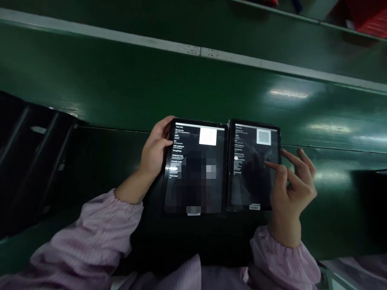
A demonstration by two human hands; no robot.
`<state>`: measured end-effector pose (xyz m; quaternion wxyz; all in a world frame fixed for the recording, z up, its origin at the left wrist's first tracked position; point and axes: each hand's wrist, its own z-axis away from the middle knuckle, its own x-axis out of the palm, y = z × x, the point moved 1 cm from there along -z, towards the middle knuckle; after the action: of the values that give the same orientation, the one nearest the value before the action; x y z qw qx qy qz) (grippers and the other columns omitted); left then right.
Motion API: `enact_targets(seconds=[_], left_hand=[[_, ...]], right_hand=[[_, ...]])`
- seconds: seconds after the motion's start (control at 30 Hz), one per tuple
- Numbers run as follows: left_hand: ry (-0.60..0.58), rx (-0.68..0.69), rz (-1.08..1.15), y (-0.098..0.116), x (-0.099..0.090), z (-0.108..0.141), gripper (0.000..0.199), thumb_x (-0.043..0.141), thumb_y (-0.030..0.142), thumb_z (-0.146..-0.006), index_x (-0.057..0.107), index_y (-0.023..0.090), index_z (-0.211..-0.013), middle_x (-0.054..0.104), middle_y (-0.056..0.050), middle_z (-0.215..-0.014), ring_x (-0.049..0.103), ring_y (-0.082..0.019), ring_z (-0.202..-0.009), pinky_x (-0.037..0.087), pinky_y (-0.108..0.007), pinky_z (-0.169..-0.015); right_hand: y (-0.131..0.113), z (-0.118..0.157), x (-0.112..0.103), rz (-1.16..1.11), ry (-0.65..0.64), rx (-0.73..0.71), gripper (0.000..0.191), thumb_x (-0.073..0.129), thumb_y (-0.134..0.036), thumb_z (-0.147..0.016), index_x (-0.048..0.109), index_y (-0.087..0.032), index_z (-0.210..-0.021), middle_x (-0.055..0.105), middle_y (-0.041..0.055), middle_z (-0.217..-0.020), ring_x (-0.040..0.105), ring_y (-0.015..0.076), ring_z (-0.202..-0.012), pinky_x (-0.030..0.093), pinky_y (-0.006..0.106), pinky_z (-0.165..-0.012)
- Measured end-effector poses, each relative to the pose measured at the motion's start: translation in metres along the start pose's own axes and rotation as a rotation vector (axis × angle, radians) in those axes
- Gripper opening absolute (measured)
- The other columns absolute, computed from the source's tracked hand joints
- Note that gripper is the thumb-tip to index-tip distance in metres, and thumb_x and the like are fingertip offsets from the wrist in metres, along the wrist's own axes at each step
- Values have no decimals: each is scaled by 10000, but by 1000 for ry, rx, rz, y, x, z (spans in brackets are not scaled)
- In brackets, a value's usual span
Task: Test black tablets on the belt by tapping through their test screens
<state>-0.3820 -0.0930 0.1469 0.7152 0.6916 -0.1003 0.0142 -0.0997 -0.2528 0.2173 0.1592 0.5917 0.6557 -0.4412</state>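
Note:
Two tablets lie side by side, screens lit with white text on black. My left hand (155, 149) is closed on the upper left edge of the left tablet (193, 141), thumb at the front edge, the other fingers mostly hidden behind. A white code square shows near its top, and part of its screen is pixelated. Over the right tablet (250, 181), which also shows a code square, my right hand (292, 179) has its index finger extended to the screen. The other fingers are spread, holding nothing. I cannot tell whether the fingertip touches the glass.
A green work surface (127, 92) extends behind the tablets, crossed by a pale strip (105, 37). At the left stands a black ribbed object (33, 161). A red plastic bin (370, 18) is at the far upper right. Something dark sits at the right edge.

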Motion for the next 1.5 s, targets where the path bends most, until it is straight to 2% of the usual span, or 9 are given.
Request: enact_targets(seconds=[0.13, 0.27, 0.43, 0.6, 0.7, 0.9, 1.03, 1.3, 1.5], left_hand=[[-37, 13, -103, 0, 0, 2, 604, 713, 196, -740, 658, 277, -1336, 690, -61, -1446, 531, -339, -1498, 398, -550, -1308], [-77, 55, -150, 0, -1, 2, 692, 860, 294, -730, 623, 276, -1379, 648, -89, -1493, 519, -372, -1494, 387, -585, -1306], [-9, 65, -99, -5, 0, -14, 492, 760, 226, -731, 708, 288, -1216, 723, -53, -1327, 588, -351, -1410, 404, -576, -1294], [10, 125, -27, -11, 5, -33, 533, 648, 180, -686, 698, 284, -1206, 731, -51, -1311, 577, -306, -1434, 340, -503, -1327], [-22, 100, -38, -12, 5, -36, 560, 637, 182, -674, 687, 283, -1222, 743, -55, -1304, 575, -319, -1437, 375, -521, -1294], [-58, 88, -79, -8, 4, -33, 614, 692, 173, -643, 686, 255, -1251, 731, -87, -1336, 564, -355, -1439, 422, -556, -1254], [-52, 82, -85, -6, 7, -30, 593, 689, 173, -658, 698, 269, -1243, 731, -79, -1343, 568, -348, -1434, 420, -555, -1264], [-36, 74, -62, -5, 6, -29, 595, 653, 195, -644, 712, 260, -1232, 736, -87, -1325, 562, -366, -1441, 389, -593, -1291], [-10, 119, -4, -14, 4, -33, 631, 646, 201, -580, 704, 289, -1201, 715, -54, -1347, 542, -335, -1462, 334, -517, -1332]], right_hand=[[-4, 1, 2, -31, -7, -9, 358, 542, -325, -1100, 871, -261, -977, 778, 97, -1238, 621, 390, -1384, 456, 691, -1182], [1, -3, 12, 16, -48, -28, 338, 545, -372, -1092, 863, -265, -1049, 722, 105, -1344, 536, 409, -1451, 418, 709, -1198], [17, -19, 27, 73, -169, -42, 395, 515, -495, -1084, 832, -278, -1176, 607, 123, -1524, 363, 450, -1572, 319, 773, -1239], [24, -30, 38, 67, -222, -67, 447, 490, -515, -1094, 805, -238, -1249, 422, 137, -1696, 143, 481, -1666, 183, 815, -1273], [22, -31, 35, 57, -214, -57, 488, 456, -541, -1100, 811, -233, -1228, 456, 135, -1679, 190, 488, -1655, 194, 809, -1271], [15, -23, 12, 56, -54, 57, 551, 437, -599, -1097, 848, -237, -1151, 634, 167, -1519, 353, 496, -1583, 270, 765, -1252], [14, -16, 7, 28, -59, 65, 514, 430, -548, -1114, 852, -255, -1125, 665, 118, -1484, 418, 438, -1553, 310, 772, -1234], [14, -8, 20, 50, -188, -26, 491, 433, -556, -1116, 848, -296, -1163, 529, 66, -1646, 259, 418, -1647, 240, 774, -1282], [13, -7, 21, 42, -221, -47, 573, 394, -613, -1113, 851, -271, -1167, 548, 99, -1631, 226, 448, -1652, 224, 792, -1272]])
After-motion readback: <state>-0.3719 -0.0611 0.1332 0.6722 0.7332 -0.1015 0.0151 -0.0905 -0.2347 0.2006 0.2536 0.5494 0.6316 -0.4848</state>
